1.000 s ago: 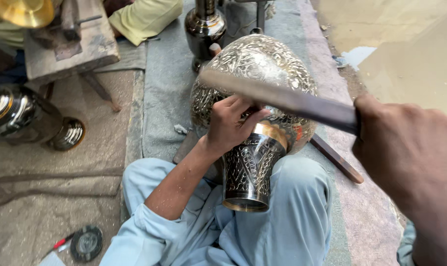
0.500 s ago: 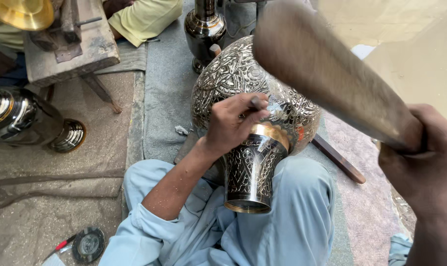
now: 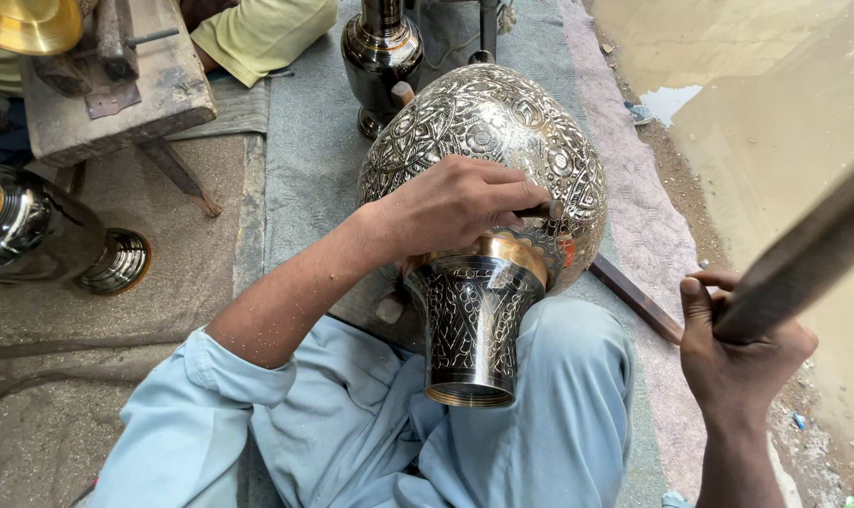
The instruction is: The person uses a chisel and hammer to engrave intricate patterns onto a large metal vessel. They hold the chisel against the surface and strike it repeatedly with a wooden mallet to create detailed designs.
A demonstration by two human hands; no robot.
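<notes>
Engraved metalwork fills the middle of the view: a large silver-coloured vase [image 3: 488,141] with dense floral chasing is laid on its side across the lap of the seated person, its dark, patterned neck [image 3: 471,329] pointing near, with a brass-coloured band where neck meets body. The left hand [image 3: 455,202] is closed on a small dark chisel [image 3: 540,213], whose tip is pressed against the vase body just above the band. The right hand [image 3: 742,353] is wrapped around a wooden mallet [image 3: 803,259], raised at the right edge and blurred. A flat wooden strip [image 3: 634,296] lies on the grey mat [image 3: 304,160] right of the vase. Farther off a dark polished vase [image 3: 382,52] stands upright. At the left, a wooden block [image 3: 116,85] and a shiny metal vessel [image 3: 31,230] lying on its side are seen.
</notes>
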